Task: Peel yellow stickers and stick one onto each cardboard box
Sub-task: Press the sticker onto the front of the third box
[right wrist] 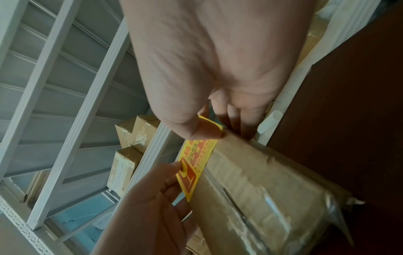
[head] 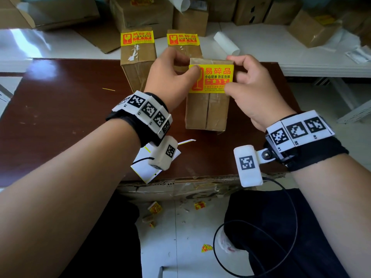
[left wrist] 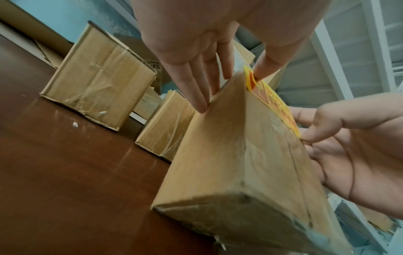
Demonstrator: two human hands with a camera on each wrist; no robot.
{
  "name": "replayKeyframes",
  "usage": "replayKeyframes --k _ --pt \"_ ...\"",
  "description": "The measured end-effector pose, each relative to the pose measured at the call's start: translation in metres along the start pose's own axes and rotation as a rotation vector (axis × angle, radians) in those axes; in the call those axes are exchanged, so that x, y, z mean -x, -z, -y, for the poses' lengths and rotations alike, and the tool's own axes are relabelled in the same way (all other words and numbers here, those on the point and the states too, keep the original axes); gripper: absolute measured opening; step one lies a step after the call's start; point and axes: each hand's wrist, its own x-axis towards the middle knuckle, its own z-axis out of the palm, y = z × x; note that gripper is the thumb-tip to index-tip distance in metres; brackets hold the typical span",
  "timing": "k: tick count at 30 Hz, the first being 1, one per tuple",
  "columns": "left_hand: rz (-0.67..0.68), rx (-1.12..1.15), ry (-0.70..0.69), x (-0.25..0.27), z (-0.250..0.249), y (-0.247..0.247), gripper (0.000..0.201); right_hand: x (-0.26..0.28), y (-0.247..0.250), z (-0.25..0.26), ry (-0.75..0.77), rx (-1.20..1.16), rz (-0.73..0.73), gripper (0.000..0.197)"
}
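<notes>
A taped cardboard box [head: 207, 109] stands on the brown table [head: 70, 117] between my hands. A yellow sticker [head: 215, 78] with red print lies across its upper face. My left hand [head: 190, 67] holds the sticker's left end under the thumb, with its fingers [left wrist: 196, 96] lying straight along the box's side [left wrist: 229, 155]. My right hand [head: 230, 77] pinches the sticker's right end [right wrist: 196, 163] between thumb and forefinger. In the right wrist view that corner curls up under the thumb, and the sticker overhangs the box's edge [right wrist: 261, 189].
Two more boxes [head: 138, 57] [head: 184, 45], each with a yellow sticker on top, stand just behind. A white backing sheet [head: 152, 165] lies at the table's front edge. A white paper roll [head: 226, 43] and several boxes sit farther back. Sticker scraps [head: 199, 205] litter the floor.
</notes>
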Motion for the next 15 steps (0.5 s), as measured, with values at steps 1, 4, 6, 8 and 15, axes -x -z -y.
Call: replayKeyframes --k 1,4,6,8,15 --pt "0.007 -0.007 -0.003 -0.0003 -0.001 -0.0007 0.025 0.0006 0.0005 0.0007 -0.004 -0.016 -0.006 0.056" --pt "0.051 -0.017 -0.002 -0.0006 -0.0045 -0.003 0.036 0.0016 -0.001 -0.0001 0.003 -0.04 -0.05 0.047" --pt "0.061 -0.038 -0.008 -0.0027 -0.0052 -0.0029 0.036 0.0004 -0.0012 -0.0013 0.016 -0.018 -0.06 0.045" --pt "0.056 -0.048 -0.005 -0.0053 -0.0056 -0.0009 0.027 -0.0011 0.0009 -0.0008 0.011 -0.003 -0.034 0.047" --pt "0.07 0.029 0.068 -0.0059 -0.0029 0.002 0.033 -0.0067 0.0085 -0.0026 -0.028 0.067 0.064 0.058"
